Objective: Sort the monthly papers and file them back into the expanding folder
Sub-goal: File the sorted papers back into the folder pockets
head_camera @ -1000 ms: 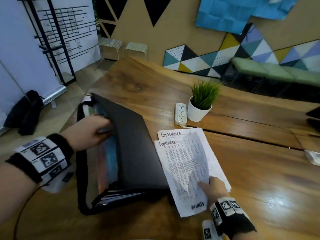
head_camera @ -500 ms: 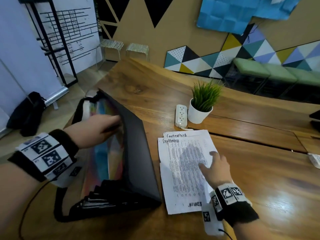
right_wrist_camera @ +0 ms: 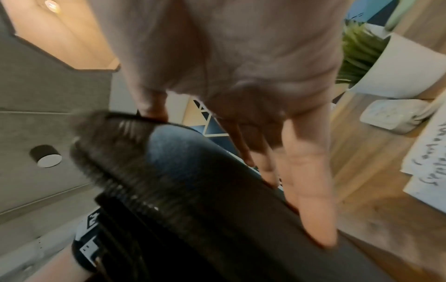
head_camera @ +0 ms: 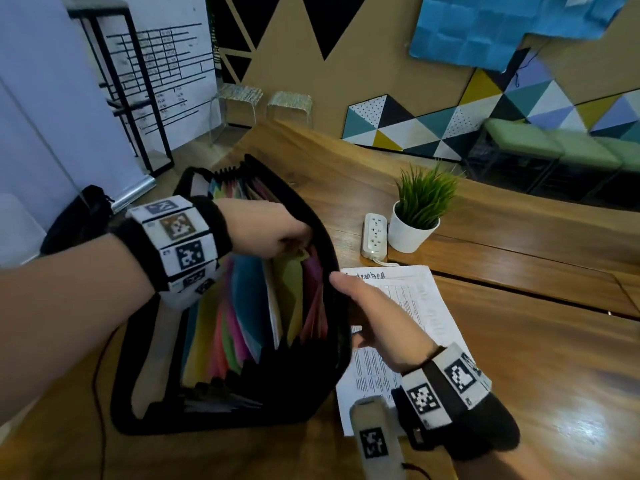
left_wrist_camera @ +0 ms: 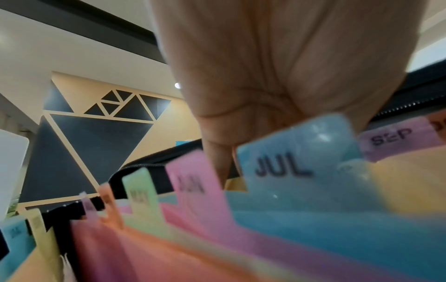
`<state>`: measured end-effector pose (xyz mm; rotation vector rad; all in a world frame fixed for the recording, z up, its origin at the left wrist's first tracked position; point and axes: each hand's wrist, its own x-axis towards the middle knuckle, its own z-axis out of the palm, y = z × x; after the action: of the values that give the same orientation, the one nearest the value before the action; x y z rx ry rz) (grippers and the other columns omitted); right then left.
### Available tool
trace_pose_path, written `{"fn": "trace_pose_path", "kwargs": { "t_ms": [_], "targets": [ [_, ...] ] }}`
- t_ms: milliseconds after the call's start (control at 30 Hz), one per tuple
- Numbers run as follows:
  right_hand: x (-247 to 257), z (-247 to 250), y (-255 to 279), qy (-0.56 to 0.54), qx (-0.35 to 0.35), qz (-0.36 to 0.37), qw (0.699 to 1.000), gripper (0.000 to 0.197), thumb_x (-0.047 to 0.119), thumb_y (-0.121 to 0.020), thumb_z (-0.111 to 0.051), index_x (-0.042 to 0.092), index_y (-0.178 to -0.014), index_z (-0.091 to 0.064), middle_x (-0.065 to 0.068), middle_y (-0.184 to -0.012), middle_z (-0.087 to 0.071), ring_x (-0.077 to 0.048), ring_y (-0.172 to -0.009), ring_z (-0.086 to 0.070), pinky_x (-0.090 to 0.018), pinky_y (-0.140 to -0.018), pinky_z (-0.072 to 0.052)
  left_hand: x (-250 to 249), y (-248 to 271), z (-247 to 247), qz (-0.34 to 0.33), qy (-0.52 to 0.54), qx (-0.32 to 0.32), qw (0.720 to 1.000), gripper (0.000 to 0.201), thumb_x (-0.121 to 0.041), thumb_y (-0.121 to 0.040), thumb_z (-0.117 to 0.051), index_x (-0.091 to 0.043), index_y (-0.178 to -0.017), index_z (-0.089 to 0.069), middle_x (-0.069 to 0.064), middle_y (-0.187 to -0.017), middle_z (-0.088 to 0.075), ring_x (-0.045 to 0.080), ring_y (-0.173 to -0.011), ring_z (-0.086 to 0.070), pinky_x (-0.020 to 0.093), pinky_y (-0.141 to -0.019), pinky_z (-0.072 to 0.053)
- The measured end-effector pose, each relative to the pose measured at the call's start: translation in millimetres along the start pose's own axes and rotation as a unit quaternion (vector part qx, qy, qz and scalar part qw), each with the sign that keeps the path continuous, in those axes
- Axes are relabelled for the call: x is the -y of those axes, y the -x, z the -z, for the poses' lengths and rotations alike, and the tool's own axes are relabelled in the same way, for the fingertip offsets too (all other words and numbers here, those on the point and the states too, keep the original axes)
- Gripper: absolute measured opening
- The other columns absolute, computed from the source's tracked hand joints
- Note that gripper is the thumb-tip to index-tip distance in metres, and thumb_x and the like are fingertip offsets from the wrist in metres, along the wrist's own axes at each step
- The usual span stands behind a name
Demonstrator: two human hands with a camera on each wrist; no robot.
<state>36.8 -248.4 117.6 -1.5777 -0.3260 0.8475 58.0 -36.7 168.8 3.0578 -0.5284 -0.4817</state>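
A black expanding folder [head_camera: 214, 420] stands open on the wooden table [head_camera: 536, 358], its coloured dividers [head_camera: 242, 306] fanned out. My left hand [head_camera: 294, 242] reaches in from the left, fingers curled into the dividers near the right cover. In the left wrist view my left hand [left_wrist_camera: 265, 76] has its fingers [left_wrist_camera: 217, 162] tucked behind the blue JUL tab [left_wrist_camera: 284, 167], left of the SEP tab [left_wrist_camera: 391, 137]. My right hand [head_camera: 367, 313] grips the right cover, thumb over its rim. Its fingers [right_wrist_camera: 304, 171] lie along the cover [right_wrist_camera: 217, 190]. The September papers [head_camera: 426, 306] lie on the table beside the folder.
A potted plant [head_camera: 419, 216] and a white power strip [head_camera: 374, 235] stand just beyond the papers. A thin cable [head_camera: 100, 375] trails off the table's left edge. A dark bag [head_camera: 79, 220] sits on the floor at left. Green benches [head_camera: 554, 150] line the far wall.
The folder has opened wide, showing its dividers. My right hand left the papers and took the right cover. My left hand moved deeper among the tabs.
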Motion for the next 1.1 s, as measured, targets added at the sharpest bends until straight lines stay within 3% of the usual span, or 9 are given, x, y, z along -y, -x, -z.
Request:
{"fn": "trace_pose_path", "kwargs": {
  "t_ms": [67,167,233,333,433,633,767,933,1100],
  "targets": [
    [8,3,-1,0.031,-0.033,0.026,0.999,0.015,0.029,-0.089,-0.052,0.027,-0.079,-0.062,0.001,-0.077,-0.060,-0.009,-0.065,-0.057,-0.021,-0.049,-0.046,1,0,3,-0.009,0.007,-0.005,1.000,0.029,-0.008,-0.094,-0.042,-0.016,-0.119,-0.054,-0.010,-0.100,-0.049,0.007,-0.083,-0.044,0.018,-0.071,-0.036],
    [13,12,-3,0.107,-0.063,0.090,0.988,0.033,0.012,-0.090,-0.045,0.028,-0.063,-0.057,0.009,-0.060,-0.052,-0.008,-0.056,-0.050,-0.021,-0.048,-0.039,10,6,7,-0.042,0.051,-0.014,0.998,0.020,-0.016,-0.096,-0.047,-0.019,-0.110,-0.060,-0.024,-0.086,-0.048,-0.003,-0.074,-0.047,0.010,-0.068,-0.035],
    [13,17,-2,0.144,-0.083,0.098,0.981,0.035,0.009,-0.090,-0.043,0.023,-0.058,-0.049,0.007,-0.054,-0.043,-0.009,-0.051,-0.041,-0.019,-0.045,-0.033,16,11,10,-0.060,0.058,-0.010,0.996,0.014,-0.021,-0.095,-0.051,-0.022,-0.102,-0.063,-0.027,-0.084,-0.048,-0.003,-0.079,-0.050,0.011,-0.072,-0.036],
    [10,29,-4,0.155,-0.101,0.089,0.979,0.021,0.012,-0.089,-0.044,0.005,-0.069,-0.046,-0.005,-0.062,-0.039,-0.015,-0.055,-0.039,-0.022,-0.045,-0.030,19,18,13,-0.075,0.000,0.028,0.997,0.020,-0.029,-0.096,-0.050,-0.027,-0.107,-0.067,-0.017,-0.110,-0.053,0.010,-0.116,-0.047,0.023,-0.097,-0.035],
    [6,42,-6,0.156,-0.105,0.090,0.978,0.021,0.007,-0.089,-0.044,-0.005,-0.073,-0.045,-0.007,-0.063,-0.040,-0.018,-0.056,-0.038,-0.025,-0.047,-0.028,16,25,16,-0.022,-0.094,0.095,0.991,0.032,-0.036,-0.101,-0.036,-0.039,-0.126,-0.056,-0.010,-0.149,-0.031,0.010,-0.144,-0.011,0.038,-0.116,-0.011],
    [0,60,-5,0.144,-0.097,0.074,0.982,0.021,0.015,-0.083,-0.049,-0.006,-0.080,-0.054,-0.010,-0.065,-0.047,-0.019,-0.057,-0.043,-0.027,-0.050,-0.031,19,38,24,0.047,-0.039,0.220,0.974,0.048,-0.017,-0.102,-0.023,-0.039,-0.144,-0.029,-0.014,-0.157,-0.013,0.004,-0.145,0.002,0.046,-0.117,0.011],
    [-4,70,-5,0.143,-0.084,0.076,0.983,0.033,0.019,-0.077,-0.047,-0.004,-0.097,-0.060,-0.013,-0.075,-0.058,-0.022,-0.066,-0.051,-0.032,-0.061,-0.038,25,37,21,0.047,-0.088,0.260,0.961,0.075,0.007,-0.091,-0.028,-0.043,-0.146,-0.016,-0.018,-0.158,-0.003,0.005,-0.144,0.012,0.048,-0.114,0.013],
    [-5,72,-5,0.151,-0.070,0.084,0.982,0.025,0.014,-0.083,-0.046,0.003,-0.097,-0.064,-0.013,-0.079,-0.061,-0.023,-0.070,-0.053,-0.036,-0.065,-0.039,40,42,13,0.026,-0.117,0.247,0.961,0.098,0.016,-0.076,-0.033,-0.054,-0.141,-0.011,-0.025,-0.155,-0.001,-0.007,-0.133,0.019,0.046,-0.113,0.013],
    [-5,75,-5,0.166,-0.072,0.086,0.980,0.033,0.021,-0.078,-0.047,-0.002,-0.098,-0.059,-0.015,-0.079,-0.057,-0.025,-0.071,-0.051,-0.038,-0.067,-0.037,47,58,4,0.039,-0.111,0.225,0.967,0.097,0.013,-0.079,-0.036,-0.061,-0.131,-0.002,-0.034,-0.147,0.006,-0.009,-0.129,0.023,0.046,-0.111,0.016]
  ]
}}
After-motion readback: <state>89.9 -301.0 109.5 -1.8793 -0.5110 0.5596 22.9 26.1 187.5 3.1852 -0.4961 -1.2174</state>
